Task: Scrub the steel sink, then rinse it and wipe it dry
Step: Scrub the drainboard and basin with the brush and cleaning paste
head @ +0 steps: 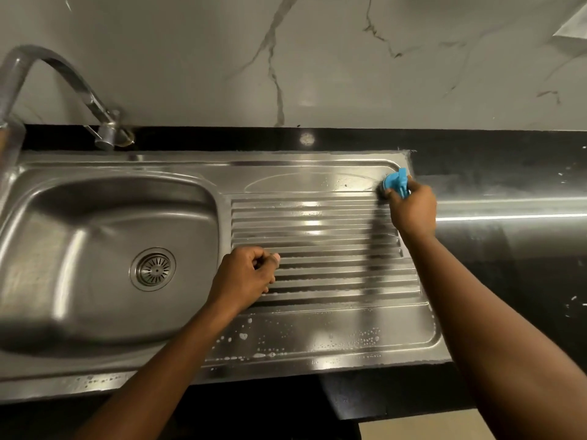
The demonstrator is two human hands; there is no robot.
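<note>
— Hands first: what are they doing, seen from the head camera?

— Right hand (414, 209) is gripping a blue-handled scrubber (396, 182), fingers wrapped round the handle. It is pressing the dark pad onto the steel sink (286, 161) at the corner of the ridged drainboard (317, 236) farthest from the drain (153, 268), back and to the right of it. Left hand (244, 276) is lying curled in a loose fist, holding nothing I can see. It is resting on the drainboard, right of the drain and just past the basin (95, 233) wall.

— And where is the sink sitting?

— It is filling the lower left and middle of the view, set into a black counter (508, 147). The tap (50, 56) is arching up behind and left of the drain. Soap bubbles (243, 336) are lying along the front strip, right of the drain.

— What could be going wrong from here?

— I am judging here, not seeing. The scrubber is working right at the rim farthest from the drain, so suds may be getting pushed onto the counter. Wet, soapy ridges could be letting the bracing fist slide. I am seeing no suds around the drain, so the basin may be getting missed before rinsing.
</note>
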